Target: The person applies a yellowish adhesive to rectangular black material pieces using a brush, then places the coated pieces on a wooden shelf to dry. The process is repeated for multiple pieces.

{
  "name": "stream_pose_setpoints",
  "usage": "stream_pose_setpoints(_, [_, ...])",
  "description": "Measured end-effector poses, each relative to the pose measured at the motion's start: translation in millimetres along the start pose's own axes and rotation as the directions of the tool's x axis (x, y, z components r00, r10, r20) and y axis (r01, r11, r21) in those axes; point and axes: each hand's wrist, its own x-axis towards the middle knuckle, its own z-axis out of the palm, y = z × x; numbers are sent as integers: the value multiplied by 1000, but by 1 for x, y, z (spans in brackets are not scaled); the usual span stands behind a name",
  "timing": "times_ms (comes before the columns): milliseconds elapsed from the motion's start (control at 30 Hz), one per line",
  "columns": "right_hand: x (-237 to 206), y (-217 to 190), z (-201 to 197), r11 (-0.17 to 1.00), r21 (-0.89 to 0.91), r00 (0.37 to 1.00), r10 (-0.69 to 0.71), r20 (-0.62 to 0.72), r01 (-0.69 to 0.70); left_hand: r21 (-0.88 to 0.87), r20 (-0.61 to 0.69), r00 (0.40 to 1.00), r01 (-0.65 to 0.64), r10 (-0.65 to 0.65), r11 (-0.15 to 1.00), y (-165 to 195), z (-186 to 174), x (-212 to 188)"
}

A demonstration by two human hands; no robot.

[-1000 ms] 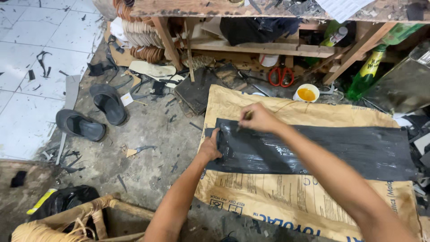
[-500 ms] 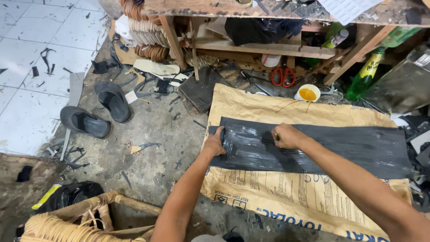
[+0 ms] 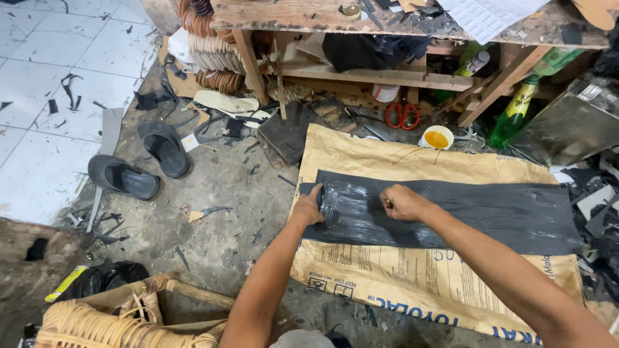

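A long black rubber sheet lies across a tan woven sack on the floor. Its left part shines with wet, streaky smears. My left hand holds down the sheet's left end, thumb pointing up along the edge. My right hand is a fist resting on the smeared part, closed around a small brush of which only a bit shows. A small white cup of yellow glue stands on the sack's far edge.
Beyond the sack is a low wooden bench with red-handled scissors and a green bottle under it. A metal tin stands at right. Two dark sandals lie at left, a wicker seat near me.
My right hand has come down from the sheet's far edge and moved right across the sheet, leaving more wet streaks. My left hand has stayed on the sheet's left end.
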Motion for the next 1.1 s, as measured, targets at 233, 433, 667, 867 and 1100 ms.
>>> stream_pose_setpoints(233, [49, -65, 69, 861, 330, 909, -296, -294, 388, 14, 25, 1000, -1, 1, 1000, -1, -4, -3])
stream_pose_setpoints(433, [-2, -20, 31, 954, 256, 988, -146, -55, 156, 7, -14, 1000, 24, -24, 1000, 4, -5, -11])
stream_pose_setpoints(667, [47, -54, 40, 873, 408, 937, -136, -321, 267, 86, 19, 999, 25, -27, 996, 10, -7, -9])
stream_pose_setpoints(867, [5, -37, 30, 897, 306, 941, -262, -214, 319, 53, -5, 999, 33, -33, 998, 7, -4, -13])
stream_pose_setpoints(1100, [36, -42, -1, 928, 297, 932, -115, -343, 224, 84, 14, 1000, 14, -15, 996, 10, -4, -10])
